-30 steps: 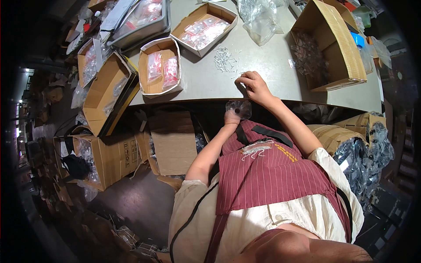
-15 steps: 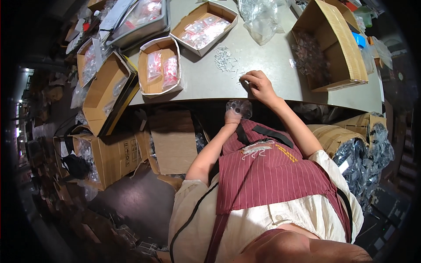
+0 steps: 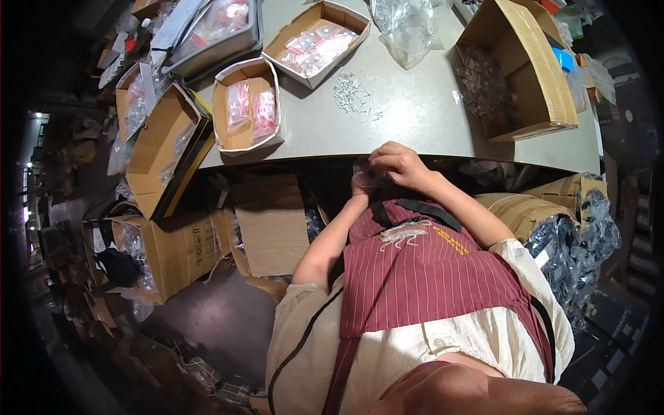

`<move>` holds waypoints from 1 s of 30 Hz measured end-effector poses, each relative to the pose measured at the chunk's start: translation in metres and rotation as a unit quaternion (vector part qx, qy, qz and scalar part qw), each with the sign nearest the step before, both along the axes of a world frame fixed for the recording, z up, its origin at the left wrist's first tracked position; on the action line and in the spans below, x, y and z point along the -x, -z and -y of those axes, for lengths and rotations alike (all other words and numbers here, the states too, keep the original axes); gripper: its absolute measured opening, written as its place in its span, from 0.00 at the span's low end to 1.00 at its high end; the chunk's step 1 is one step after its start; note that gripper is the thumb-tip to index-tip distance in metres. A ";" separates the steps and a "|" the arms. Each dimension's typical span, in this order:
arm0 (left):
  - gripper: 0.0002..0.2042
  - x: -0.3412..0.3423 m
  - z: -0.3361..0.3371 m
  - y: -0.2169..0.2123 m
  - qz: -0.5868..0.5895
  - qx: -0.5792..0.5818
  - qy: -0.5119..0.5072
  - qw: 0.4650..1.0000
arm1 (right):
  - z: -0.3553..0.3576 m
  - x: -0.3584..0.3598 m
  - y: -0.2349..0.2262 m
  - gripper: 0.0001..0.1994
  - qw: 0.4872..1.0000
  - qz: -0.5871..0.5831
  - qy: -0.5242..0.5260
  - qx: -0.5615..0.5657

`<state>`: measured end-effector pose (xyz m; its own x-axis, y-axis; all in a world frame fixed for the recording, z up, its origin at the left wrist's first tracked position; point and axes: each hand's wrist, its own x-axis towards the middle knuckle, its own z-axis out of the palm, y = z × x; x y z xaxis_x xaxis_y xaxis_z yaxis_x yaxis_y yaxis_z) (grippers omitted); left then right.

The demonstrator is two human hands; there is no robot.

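At the table's front edge my left hand [image 3: 362, 185] is closed around a small clear plastic piece [image 3: 360, 168], too see-through to tell whether it is a bag or a moulded part. My right hand [image 3: 401, 167] is over its right side, fingertips bent together at the plastic. Whatever may be between those fingertips is too small to make out. Beyond both hands, a loose pile of small silvery screw-like pieces [image 3: 349, 93] lies spread on the grey tabletop [image 3: 311, 131].
Left of the pile stand a white-rimmed box [image 3: 220, 111] and another shallow box [image 3: 277, 48], both holding small red-and-clear packets. A tilted carton [image 3: 539, 76] stands at the right, near a clear plastic bag [image 3: 408, 34]. Below the table are cartons [image 3: 270, 221].
My right hand has come back from beside the screw-like pieces to the clear plastic in my left hand. My left hand has stayed about where it was. The view has shifted slightly.
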<state>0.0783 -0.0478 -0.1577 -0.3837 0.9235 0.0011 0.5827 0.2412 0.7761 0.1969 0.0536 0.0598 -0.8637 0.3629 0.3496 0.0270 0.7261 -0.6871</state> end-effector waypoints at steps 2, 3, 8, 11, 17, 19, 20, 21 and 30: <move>0.21 -0.004 0.003 -0.004 0.023 0.091 0.004 0.996 | -0.003 -0.005 -0.001 0.13 0.999 -0.004 0.005 0.036; 0.20 -0.004 0.004 -0.005 0.056 0.042 -0.023 0.997 | -0.010 -0.004 -0.003 0.14 0.996 -0.030 0.061 0.057; 0.14 -0.010 0.002 -0.010 0.106 0.027 -0.070 0.992 | -0.046 0.007 0.000 0.10 0.970 -0.017 0.230 0.076; 0.18 -0.009 0.006 0.007 0.115 0.013 -0.079 0.990 | -0.060 0.011 0.011 0.08 0.971 -0.008 0.237 0.031; 0.17 -0.011 0.006 -0.001 0.152 0.045 -0.085 0.984 | -0.069 0.020 0.012 0.08 0.968 -0.014 0.251 -0.003; 0.16 -0.010 0.006 -0.003 0.142 0.064 -0.079 0.985 | -0.070 0.024 0.013 0.08 0.969 -0.011 0.246 -0.016; 0.16 -0.010 0.005 -0.005 0.133 0.075 -0.086 0.985 | -0.072 0.026 0.013 0.08 0.969 -0.012 0.246 -0.016; 0.17 -0.010 0.005 -0.004 0.124 0.086 -0.093 0.984 | -0.073 0.027 0.012 0.08 0.968 0.001 0.250 -0.018; 0.16 -0.010 0.001 -0.011 0.084 0.083 -0.094 0.989 | -0.070 0.031 0.011 0.12 0.979 -0.004 0.196 -0.056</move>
<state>0.0888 -0.0488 -0.1466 -0.5312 0.8175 -0.2225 0.3815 0.4653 0.7987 0.1654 0.1239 0.0491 -0.6630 0.6252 0.4116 0.3137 0.7314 -0.6056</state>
